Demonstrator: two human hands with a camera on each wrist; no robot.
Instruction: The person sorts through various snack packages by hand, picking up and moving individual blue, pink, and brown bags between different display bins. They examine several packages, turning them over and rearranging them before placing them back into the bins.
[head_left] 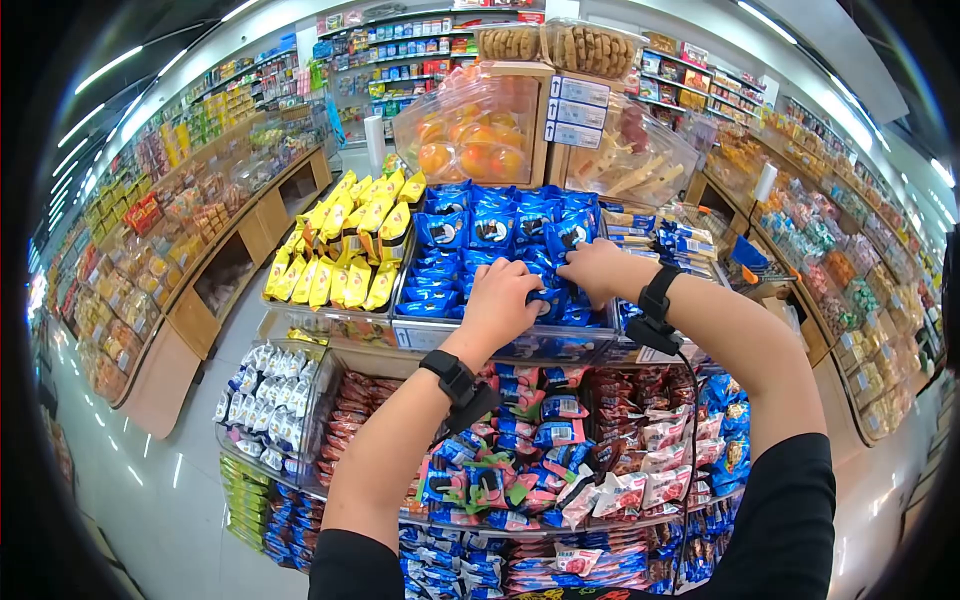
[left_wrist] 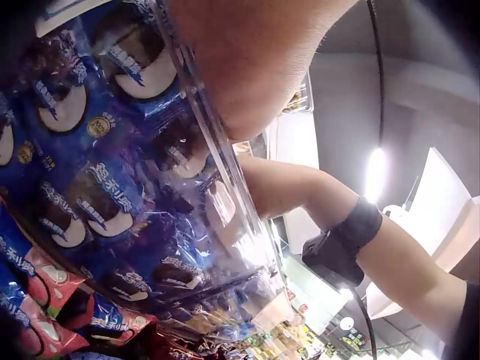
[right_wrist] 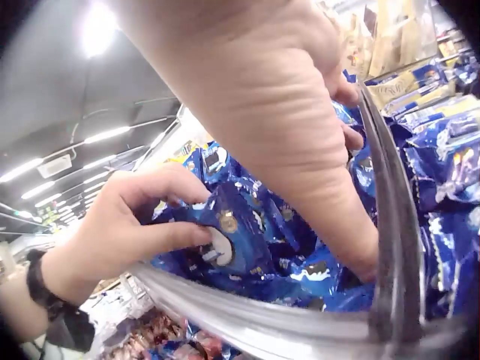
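Observation:
Blue snack packets [head_left: 492, 229] fill a clear bin in the middle of the upper display. Over its front part, my left hand [head_left: 503, 303] pinches one blue packet [right_wrist: 229, 232] between thumb and fingers, seen clearly in the right wrist view. My right hand [head_left: 598, 272] reaches in at the bin's right side, fingers bent down among the packets; its fingertips are partly hidden, and whether it grips one does not show. The left wrist view shows blue packets [left_wrist: 105, 195] through the clear bin wall [left_wrist: 217, 142].
Yellow packets [head_left: 345, 240] stand in the bin to the left. Below are bins of white packets [head_left: 265, 400], brown packets and pink-and-blue packets [head_left: 560, 435]. Clear boxes of orange items [head_left: 470, 140] rise behind. Shelves of goods curve along both sides.

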